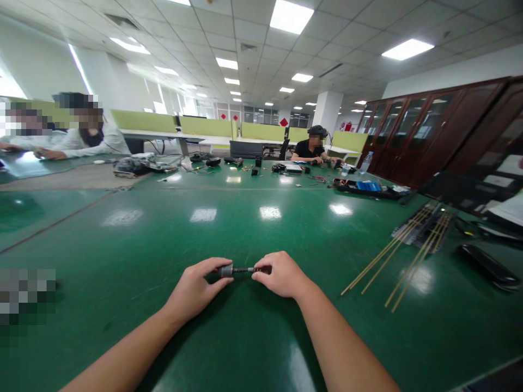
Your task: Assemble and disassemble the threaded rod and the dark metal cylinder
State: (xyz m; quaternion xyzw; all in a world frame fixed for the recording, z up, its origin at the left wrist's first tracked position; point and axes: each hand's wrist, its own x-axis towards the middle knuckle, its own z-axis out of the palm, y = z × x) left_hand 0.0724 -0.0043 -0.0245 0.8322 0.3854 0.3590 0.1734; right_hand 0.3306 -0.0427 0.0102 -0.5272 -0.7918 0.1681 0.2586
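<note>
Just above the green tabletop (183, 234), both my hands meet at a short dark tool-like piece in the lower middle of the head view. My left hand (195, 287) pinches a small grey metal cylinder (226, 270), somewhat like a motor, between thumb and fingers. A thin dark rod (244, 270) runs level from it to the right. My right hand (283, 275) is closed on the dark end of that rod, its fingertips covering most of the grip. Whether cylinder and rod are one piece, I cannot tell.
Long thin brass-coloured rods (384, 253) lie at the right, near a black case (488, 267). Farther back are a black tray (359, 188) with blue items, a bottle (366, 162) and scattered small parts. Another person (306, 149) sits across the table; two more are at the left.
</note>
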